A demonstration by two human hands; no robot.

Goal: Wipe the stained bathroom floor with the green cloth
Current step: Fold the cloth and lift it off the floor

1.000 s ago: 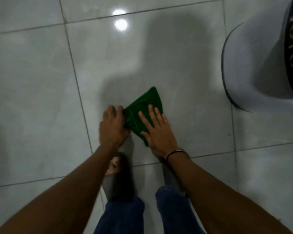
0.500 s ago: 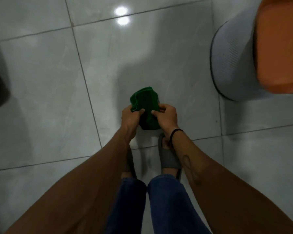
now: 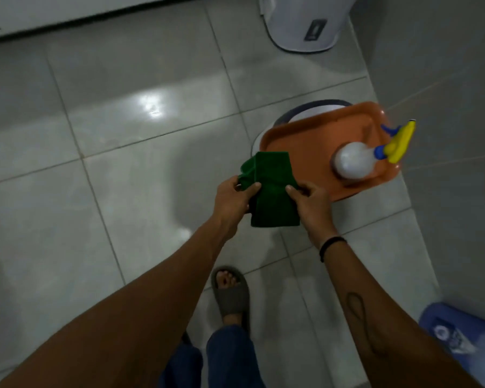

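Note:
The green cloth [image 3: 269,189] is folded and held in the air above the grey tiled floor [image 3: 129,169]. My left hand [image 3: 233,200] pinches its left edge and my right hand [image 3: 311,203] pinches its right edge. The cloth hangs down between them, its top flopped over near the orange tray's corner. I stand upright; the floor is well below my hands.
An orange tray [image 3: 305,141] rests on a white bucket [image 3: 300,112] to the right, carrying a white spray bottle [image 3: 356,161] with a yellow and blue trigger. A white bin [image 3: 305,21] stands at the back. A blue object [image 3: 459,329] lies bottom right. My sandalled foot [image 3: 231,295] is below.
The cloth was pressed flat on the floor under both hands, then gathered up. Now it is lifted off the floor in both hands, and the view has risen and swung toward the tray.

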